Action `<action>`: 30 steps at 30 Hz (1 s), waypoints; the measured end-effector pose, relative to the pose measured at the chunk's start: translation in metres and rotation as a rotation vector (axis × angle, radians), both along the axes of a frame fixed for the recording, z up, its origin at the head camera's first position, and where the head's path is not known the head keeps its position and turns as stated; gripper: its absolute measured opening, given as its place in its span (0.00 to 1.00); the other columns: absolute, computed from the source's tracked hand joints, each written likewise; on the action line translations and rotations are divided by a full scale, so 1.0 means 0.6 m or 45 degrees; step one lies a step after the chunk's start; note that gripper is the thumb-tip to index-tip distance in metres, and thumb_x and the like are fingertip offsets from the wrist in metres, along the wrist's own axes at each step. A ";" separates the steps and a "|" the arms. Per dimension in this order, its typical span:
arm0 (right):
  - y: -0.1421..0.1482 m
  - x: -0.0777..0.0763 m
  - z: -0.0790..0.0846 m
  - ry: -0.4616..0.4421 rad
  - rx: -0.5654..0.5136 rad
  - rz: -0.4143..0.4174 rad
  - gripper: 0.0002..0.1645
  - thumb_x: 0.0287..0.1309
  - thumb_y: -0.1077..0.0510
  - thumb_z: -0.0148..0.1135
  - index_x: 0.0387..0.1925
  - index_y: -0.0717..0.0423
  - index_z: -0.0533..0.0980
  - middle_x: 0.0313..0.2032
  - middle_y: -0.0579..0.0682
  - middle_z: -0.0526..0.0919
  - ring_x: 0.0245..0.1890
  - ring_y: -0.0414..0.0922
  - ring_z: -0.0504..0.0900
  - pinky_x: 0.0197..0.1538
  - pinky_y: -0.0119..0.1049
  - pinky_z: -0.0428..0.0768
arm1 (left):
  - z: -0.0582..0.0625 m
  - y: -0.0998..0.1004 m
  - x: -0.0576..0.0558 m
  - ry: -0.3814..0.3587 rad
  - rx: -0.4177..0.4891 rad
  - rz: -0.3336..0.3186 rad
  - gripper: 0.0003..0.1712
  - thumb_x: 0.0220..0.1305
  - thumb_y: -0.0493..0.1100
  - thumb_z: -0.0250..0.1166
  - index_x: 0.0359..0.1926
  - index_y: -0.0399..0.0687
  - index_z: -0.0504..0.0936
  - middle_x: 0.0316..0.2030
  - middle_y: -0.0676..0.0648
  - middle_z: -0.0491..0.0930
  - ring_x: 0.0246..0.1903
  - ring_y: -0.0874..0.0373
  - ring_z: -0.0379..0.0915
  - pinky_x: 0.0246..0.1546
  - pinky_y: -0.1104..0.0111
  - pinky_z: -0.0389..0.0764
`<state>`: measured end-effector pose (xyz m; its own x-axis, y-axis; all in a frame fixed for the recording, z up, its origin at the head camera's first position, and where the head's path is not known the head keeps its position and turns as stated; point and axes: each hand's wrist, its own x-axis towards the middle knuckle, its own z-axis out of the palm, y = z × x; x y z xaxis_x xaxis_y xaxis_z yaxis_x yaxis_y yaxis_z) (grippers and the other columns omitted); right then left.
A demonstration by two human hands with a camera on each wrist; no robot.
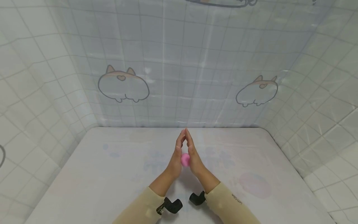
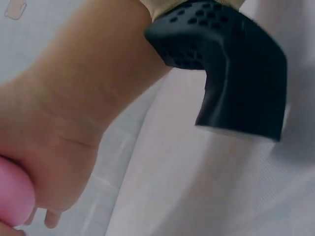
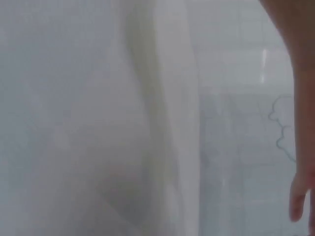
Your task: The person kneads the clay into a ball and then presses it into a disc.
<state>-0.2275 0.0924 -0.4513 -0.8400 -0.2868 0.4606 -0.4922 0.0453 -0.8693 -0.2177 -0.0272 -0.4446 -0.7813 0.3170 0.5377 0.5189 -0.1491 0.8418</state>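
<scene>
A smooth pink ball [image 1: 185, 159] sits between the two palms, near their heels. My left hand [image 1: 175, 159] presses it from the left with straight fingers. From the other side, my right hand [image 1: 195, 158] presses it the same way. The fingertips of both hands meet at the top, forming a peak pointing away from me. In the left wrist view, part of the pink ball [image 2: 15, 194] shows at the lower left against the palm of the left hand [image 2: 59, 157]. Only an edge of the right hand [image 3: 304, 182] appears in the right wrist view, with the ball hidden.
Below the hands lies a pale white table [image 1: 112, 180] with faint printed patches. A grid-patterned curtain [image 1: 184, 77] with cartoon animal drawings rises behind it and along both sides. Black wrist mounts [image 1: 174, 206] stick out from the beige sleeves [image 1: 142, 207].
</scene>
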 end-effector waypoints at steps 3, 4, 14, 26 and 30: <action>-0.006 0.008 -0.004 0.030 -0.027 0.039 0.51 0.69 0.23 0.21 0.80 0.50 0.38 0.79 0.53 0.40 0.78 0.56 0.41 0.72 0.65 0.41 | -0.004 0.000 0.000 0.022 0.008 0.094 0.47 0.73 0.73 0.24 0.80 0.49 0.39 0.79 0.44 0.42 0.76 0.44 0.38 0.67 0.32 0.40; -0.008 0.011 -0.004 0.037 -0.041 0.057 0.51 0.70 0.24 0.21 0.80 0.51 0.37 0.79 0.54 0.40 0.77 0.57 0.41 0.72 0.64 0.41 | -0.005 0.000 -0.002 0.024 0.014 0.127 0.48 0.72 0.74 0.25 0.80 0.49 0.39 0.79 0.44 0.43 0.77 0.45 0.38 0.67 0.33 0.41; -0.020 0.045 0.012 0.005 -0.150 0.154 0.46 0.73 0.28 0.22 0.80 0.49 0.38 0.79 0.56 0.43 0.78 0.56 0.42 0.73 0.63 0.43 | -0.008 -0.009 -0.013 -0.049 0.083 0.304 0.50 0.69 0.78 0.27 0.80 0.54 0.46 0.77 0.46 0.49 0.75 0.47 0.45 0.70 0.40 0.43; -0.016 0.052 0.030 0.167 0.035 -0.160 0.52 0.69 0.22 0.19 0.80 0.50 0.42 0.79 0.55 0.46 0.77 0.55 0.46 0.71 0.67 0.47 | -0.022 -0.013 0.009 -0.108 -0.124 -0.045 0.45 0.72 0.74 0.22 0.80 0.55 0.39 0.79 0.48 0.40 0.75 0.39 0.42 0.68 0.33 0.43; -0.013 0.045 0.027 0.126 0.064 -0.208 0.52 0.68 0.22 0.21 0.80 0.48 0.42 0.79 0.53 0.45 0.78 0.51 0.45 0.71 0.67 0.45 | -0.024 -0.013 0.018 -0.101 -0.094 -0.144 0.46 0.74 0.71 0.20 0.80 0.49 0.38 0.79 0.42 0.39 0.74 0.36 0.45 0.69 0.35 0.44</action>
<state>-0.2004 0.0843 -0.4351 -0.8286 -0.1752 0.5317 -0.5576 0.1739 -0.8117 -0.2069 -0.0349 -0.4591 -0.7774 0.4421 0.4474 0.4334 -0.1389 0.8904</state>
